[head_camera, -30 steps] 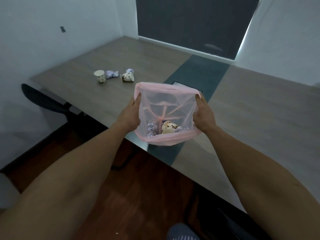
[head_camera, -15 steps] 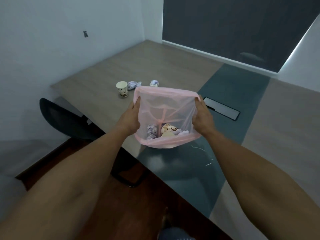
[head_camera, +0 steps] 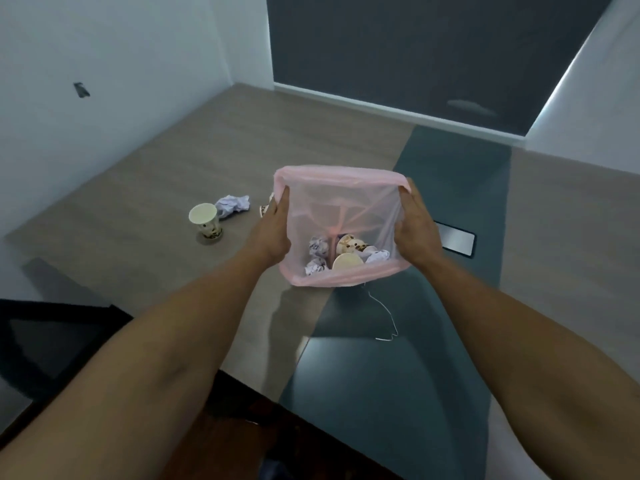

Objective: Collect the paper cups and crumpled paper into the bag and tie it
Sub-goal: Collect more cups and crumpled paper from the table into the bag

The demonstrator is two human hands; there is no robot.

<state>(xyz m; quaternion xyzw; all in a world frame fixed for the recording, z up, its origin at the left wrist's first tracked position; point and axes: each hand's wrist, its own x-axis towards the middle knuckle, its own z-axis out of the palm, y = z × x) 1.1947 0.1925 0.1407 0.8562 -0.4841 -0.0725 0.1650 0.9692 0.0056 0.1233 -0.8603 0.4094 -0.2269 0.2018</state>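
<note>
I hold a thin pink bag [head_camera: 341, 188] open over the table. My left hand [head_camera: 272, 233] grips its left rim and my right hand [head_camera: 415, 230] grips its right rim. Inside lie paper cups [head_camera: 349, 252] and balls of crumpled paper [head_camera: 318, 247]. Left of the bag, an upright patterned paper cup [head_camera: 205, 221] stands on the table with a crumpled paper ball [head_camera: 232, 206] just behind it. Another cup [head_camera: 265, 209] peeks out behind my left hand, mostly hidden.
The wooden table [head_camera: 145, 202] has a dark green strip [head_camera: 398, 358] down its middle with a black cable hatch [head_camera: 455, 239] right of the bag. A thin white string [head_camera: 384, 317] lies below the bag. A dark chair [head_camera: 45, 344] stands at the lower left.
The view has moved closer over the table and the bag has shifted right of the loose cup and paper. Both hands keep their grip on the rim.
</note>
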